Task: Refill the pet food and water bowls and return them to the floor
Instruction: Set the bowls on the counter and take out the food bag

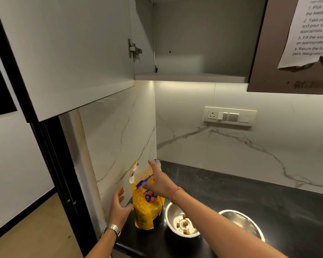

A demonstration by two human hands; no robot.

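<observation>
A yellow pet food bag (147, 209) stands upright in the left corner of the black counter (268, 202), its top open. My right hand (158, 180) reaches across the bag's open top with straight fingers, touching its upper edge. My left hand (119, 207) is beside the bag's left side, fingers spread and relaxed, the thumb near the bag. A steel bowl (172, 215) to the right of the bag holds a few brown kibble pieces. A second steel bowl (244, 220) sits further right, partly hidden by my right forearm.
An open wall cabinet (194, 53) hangs above, its door (67, 53) swung out to the left. A switch plate (229, 116) is on the marble backsplash. A paper instruction sheet (311, 32) hangs on the brown cabinet door at the right. Wooden floor lies lower left.
</observation>
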